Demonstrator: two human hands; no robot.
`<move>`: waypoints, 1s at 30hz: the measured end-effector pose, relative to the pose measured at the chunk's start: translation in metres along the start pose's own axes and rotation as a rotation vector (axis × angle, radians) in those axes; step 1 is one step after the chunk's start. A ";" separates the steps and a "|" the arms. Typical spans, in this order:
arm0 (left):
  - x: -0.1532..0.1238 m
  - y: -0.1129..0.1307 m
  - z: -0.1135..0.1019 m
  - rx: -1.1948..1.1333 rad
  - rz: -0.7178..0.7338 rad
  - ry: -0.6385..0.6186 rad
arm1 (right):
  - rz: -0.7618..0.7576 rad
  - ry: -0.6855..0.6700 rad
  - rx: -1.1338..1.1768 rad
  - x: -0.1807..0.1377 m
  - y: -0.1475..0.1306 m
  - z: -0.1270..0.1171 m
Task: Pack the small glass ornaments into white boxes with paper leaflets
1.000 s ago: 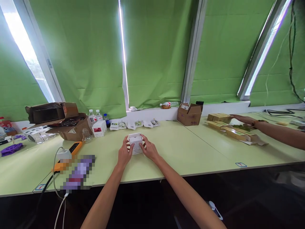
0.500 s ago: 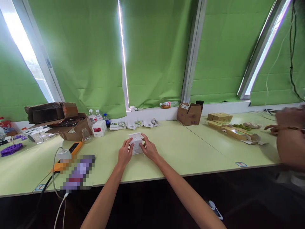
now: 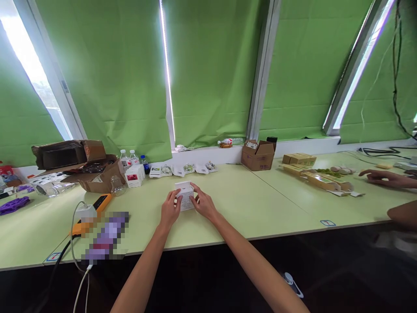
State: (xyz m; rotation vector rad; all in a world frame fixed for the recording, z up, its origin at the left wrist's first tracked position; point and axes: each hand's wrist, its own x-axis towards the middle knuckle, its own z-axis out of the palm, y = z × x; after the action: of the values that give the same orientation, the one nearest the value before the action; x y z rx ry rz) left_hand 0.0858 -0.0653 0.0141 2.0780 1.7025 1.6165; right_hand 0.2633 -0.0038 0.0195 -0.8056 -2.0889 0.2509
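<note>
A small white carton (image 3: 185,194) stands on the pale green table (image 3: 247,208) right in front of me. My left hand (image 3: 170,210) grips its left side with curled fingers. My right hand (image 3: 203,203) closes round its right side, with the fingertips up on the top edge. Both hands hold the carton between them, low over the tabletop.
Open brown boxes (image 3: 97,174), water bottles (image 3: 127,160), white packets (image 3: 182,169) and a small cardboard box (image 3: 258,155) line the back. An orange power strip (image 3: 93,213) with cables lies left. Another person's hand (image 3: 381,177) rests at the far right near tan boxes (image 3: 322,180).
My hands stay on the white carton, barely shifting. The other person's arm has pulled back from the tan boxes toward the right edge and now lies flat on the table.
</note>
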 end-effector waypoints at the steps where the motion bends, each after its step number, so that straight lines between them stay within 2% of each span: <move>1: 0.000 0.000 0.000 0.002 0.001 -0.002 | -0.020 -0.005 -0.008 0.000 0.000 0.000; 13: -0.001 -0.001 0.001 0.014 -0.019 0.011 | -0.026 -0.010 -0.008 -0.001 0.001 0.000; 30: 0.000 -0.004 0.004 -0.001 0.028 0.048 | -0.011 0.029 0.017 0.000 0.005 0.009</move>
State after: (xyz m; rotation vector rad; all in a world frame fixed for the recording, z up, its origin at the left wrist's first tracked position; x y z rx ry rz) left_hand 0.0857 -0.0610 0.0098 2.0885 1.6946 1.6875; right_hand 0.2585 0.0007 0.0120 -0.7829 -2.0610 0.2496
